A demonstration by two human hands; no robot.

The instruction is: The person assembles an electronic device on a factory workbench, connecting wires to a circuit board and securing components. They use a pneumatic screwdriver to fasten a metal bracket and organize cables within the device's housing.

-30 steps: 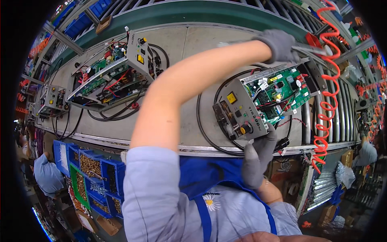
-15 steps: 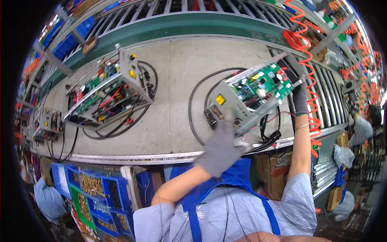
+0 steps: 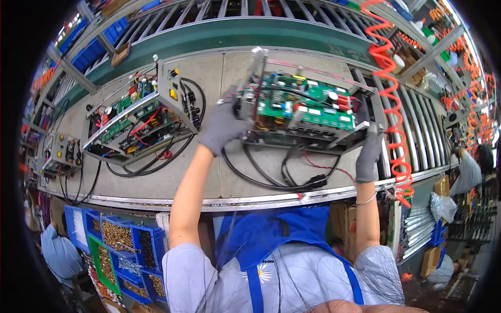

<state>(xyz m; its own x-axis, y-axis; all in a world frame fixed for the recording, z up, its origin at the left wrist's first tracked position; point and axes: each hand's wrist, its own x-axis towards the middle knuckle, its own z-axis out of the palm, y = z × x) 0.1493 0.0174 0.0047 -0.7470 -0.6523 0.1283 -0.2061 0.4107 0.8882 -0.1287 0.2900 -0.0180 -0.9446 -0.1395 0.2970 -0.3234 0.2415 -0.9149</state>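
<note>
In front of me is an open metal machine chassis (image 3: 313, 136) with a green circuit board (image 3: 282, 107) showing inside its frame. My left hand (image 3: 224, 125), in a grey glove, is closed on the chassis's left end panel. My right hand (image 3: 369, 156), gloved too, grips the near right corner of the frame, its fingers partly hidden. A black power cable (image 3: 261, 181) loops on the bench between the chassis and me, with its plug near the bench edge. A second open chassis (image 3: 138, 117) of the same kind stands at the left, apart from my hands.
A coiled orange air hose (image 3: 391, 104) hangs just right of my right hand, above a roller conveyor (image 3: 425, 125). Blue bins (image 3: 143, 250) of small metal parts sit below the bench's left front edge. A smaller grey unit (image 3: 61, 151) stands far left. Other people work at both sides.
The chassis has turned to lie more squarely before me, its left end swinging away from me. My left hand has moved from near the front edge onto that end; my right hand has come nearer me.
</note>
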